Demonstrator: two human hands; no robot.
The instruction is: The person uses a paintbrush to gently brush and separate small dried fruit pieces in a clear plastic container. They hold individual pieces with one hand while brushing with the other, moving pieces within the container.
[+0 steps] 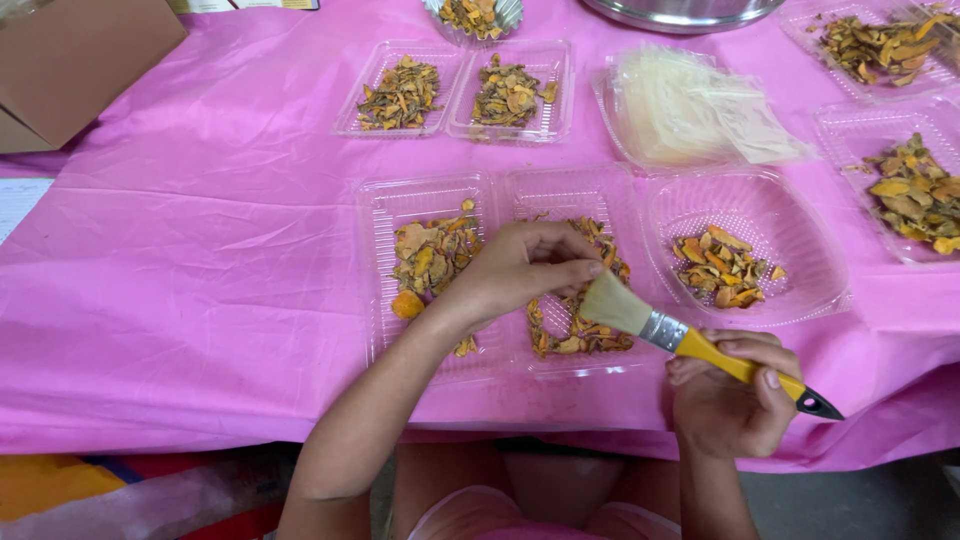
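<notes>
The left hand [515, 268] is held over a clear hinged plastic container [500, 270] at the near middle of the tabletop [200, 280], its fingers curled in and its thumb pressed against the fingertips as if pinching something small; what is pinched cannot be made out. The right hand [730, 395] is closed around the handle of a paintbrush [690, 340], the thumb laid along the top of the handle. The brush is held just above the near edge of the tabletop, beside the container, with its long axis running diagonally: the bristles point up and to the left, toward the left hand, and nearly touch its fingers, while the dark handle tip points down and to the right, past the fist. The brush is seen to have a flat, fanned head of pale tan bristles, a silver metal ferrule and a yellow handle ending in a black tip. Dried orange and brown slices [430, 255] lie in both halves of the container. A round clear tray [810, 240] with a few more such pieces sits just to the right, on the pink cloth.
</notes>
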